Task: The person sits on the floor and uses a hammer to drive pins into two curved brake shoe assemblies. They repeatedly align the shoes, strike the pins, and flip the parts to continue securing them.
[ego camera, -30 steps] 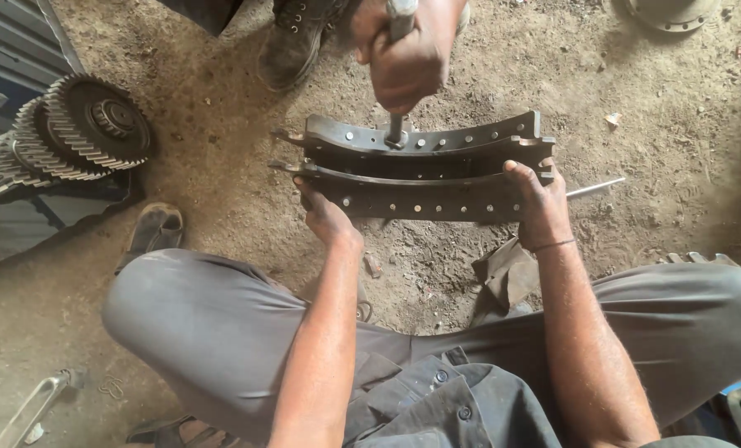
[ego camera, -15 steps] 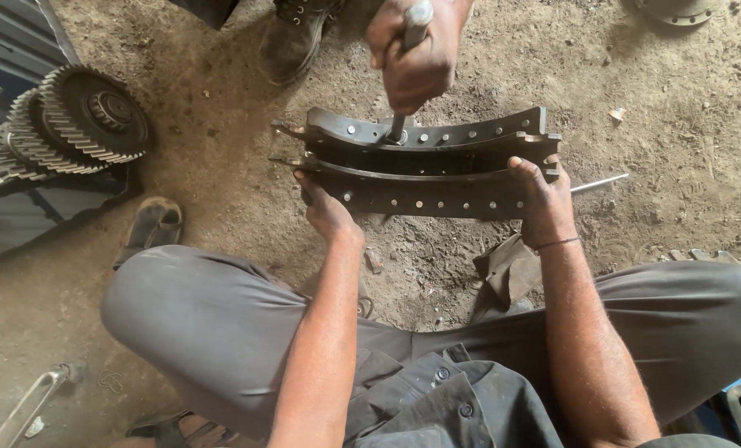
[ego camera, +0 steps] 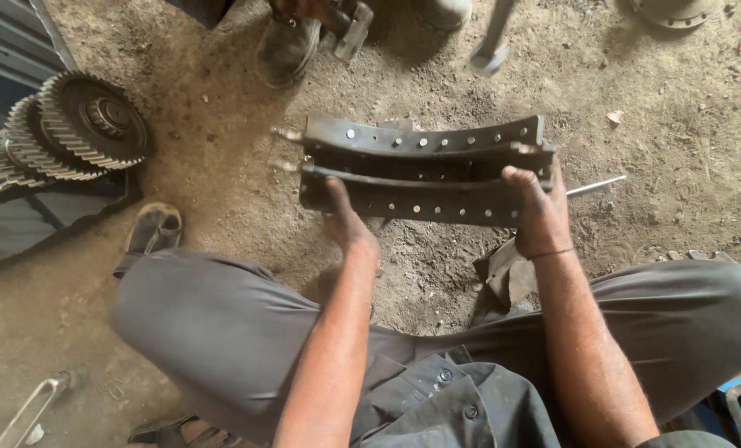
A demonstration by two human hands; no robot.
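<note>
A curved, rusty metal brake shoe (ego camera: 424, 162) with rows of rivet holes lies on the dirt floor in front of me. My left hand (ego camera: 345, 220) grips its near rim at the left end. My right hand (ego camera: 538, 209) holds the near rim at the right end, thumb over the top edge. Across from me stands another person, whose shoe (ego camera: 287, 46) shows at the top. A hammer head (ego camera: 490, 56), blurred, hangs above the brake shoe, and a second tool (ego camera: 349, 29) is held near that person's foot.
A stack of toothed gears (ego camera: 63, 137) on a shaft rests at the left. A thin metal rod (ego camera: 596, 185) lies right of the brake shoe. A dirty rag (ego camera: 507, 274) sits by my right knee. My sandal (ego camera: 150, 232) is at the left.
The other person's hand and tool, which pressed down on the brake shoe's middle, have lifted away toward the top. My hands keep their hold on the near rim.
</note>
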